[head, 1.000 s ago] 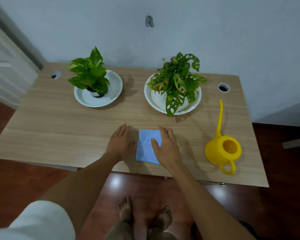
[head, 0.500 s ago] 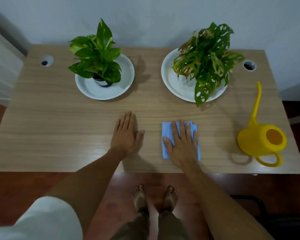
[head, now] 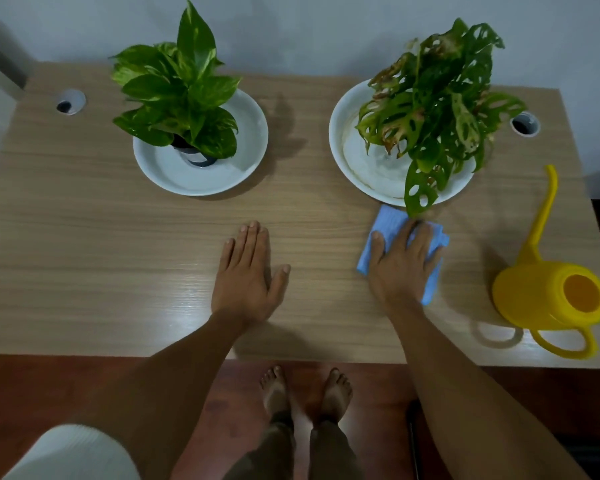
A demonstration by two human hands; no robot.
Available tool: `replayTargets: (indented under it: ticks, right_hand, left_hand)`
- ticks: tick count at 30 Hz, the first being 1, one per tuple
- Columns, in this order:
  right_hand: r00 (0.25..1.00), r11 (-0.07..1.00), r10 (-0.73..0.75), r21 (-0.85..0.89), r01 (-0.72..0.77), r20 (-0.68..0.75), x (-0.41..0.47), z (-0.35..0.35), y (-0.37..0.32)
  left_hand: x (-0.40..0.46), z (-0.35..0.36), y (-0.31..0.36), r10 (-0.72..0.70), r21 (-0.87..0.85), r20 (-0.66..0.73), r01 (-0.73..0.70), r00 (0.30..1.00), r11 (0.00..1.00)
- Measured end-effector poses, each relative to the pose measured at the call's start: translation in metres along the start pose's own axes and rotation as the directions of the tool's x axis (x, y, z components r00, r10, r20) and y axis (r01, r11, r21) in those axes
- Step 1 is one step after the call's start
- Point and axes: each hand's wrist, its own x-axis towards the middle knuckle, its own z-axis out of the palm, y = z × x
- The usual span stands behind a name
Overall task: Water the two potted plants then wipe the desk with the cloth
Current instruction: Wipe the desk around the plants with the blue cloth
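Right hand (head: pixel 403 263) pressed flat on blue cloth (head: pixel 385 225), counter's (head: pixel 84 254) right half, touching right plant's saucer (head: pixel 357 168). Left hand (head: pixel 248 271) flat, empty, mid-counter. Cloth looks light, limp, bunch-prone; palm pressure mid-cloth suits.

A home room, likely a study corner, wooden desk (head: pixel 118 271) against a plain pale wall, cable holes at 10 and 2 o'clock, houseplants on white saucers, yellow watering can (head: pixel 548 299) at 3 o'clock, bare feet (head: pixel 305 389) on dark red floor
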Motion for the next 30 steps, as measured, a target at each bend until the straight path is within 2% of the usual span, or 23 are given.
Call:
replayTargets:
  ticks: [5,8,11,13,18,23,26,30]
  right_hand:
    - [0.963,0.961,-0.267,-0.068,0.269,0.036,-0.027,0.007,0.002]
    - [0.982,0.98,-0.181,-0.075,0.185,0.048,-0.014,0.004,0.015]
    - [0.999,0.998,-0.029,-0.051,0.031,0.041,-0.008,0.004,-0.006]
    - [0.999,0.998,-0.015,-0.064,0.017,0.033,-0.011,0.006,-0.024]
    - [0.979,0.974,-0.2,-0.101,0.201,0.023,-0.018,0.012,-0.046]
    - [0.921,0.916,-0.385,-0.098,0.388,0.048,-0.002,0.014,-0.071]
    - [0.896,0.892,-0.441,-0.094,0.443,0.045,0.011,0.017,-0.095]
    - [0.872,0.867,-0.487,-0.088,0.49,0.049,0.036,0.02,-0.132]
  left_hand:
    - [0.001,0.001,0.0,-0.001,0.001,-0.015,0.001,1.0,1.0]
    - [0.0,0.0,0.001,0.001,0.023,-0.003,-0.001,1.0,1.0]
    - [0.001,0.001,0.0,-0.004,0.033,-0.013,0.004,1.0,0.999]
    - [0.002,0.001,-0.001,-0.01,0.025,-0.025,0.011,1.0,1.0]
    - [-0.002,0.001,0.001,-0.017,-0.046,-0.025,0.016,1.0,0.999]
    - [0.008,-0.011,-0.009,-0.109,-0.103,-0.067,0.101,0.992,0.989]
    - [0.016,-0.018,-0.025,-0.135,-0.084,-0.067,0.129,0.989,0.988]
    - [0.019,-0.018,-0.04,-0.103,-0.045,-0.055,0.101,0.993,0.994]
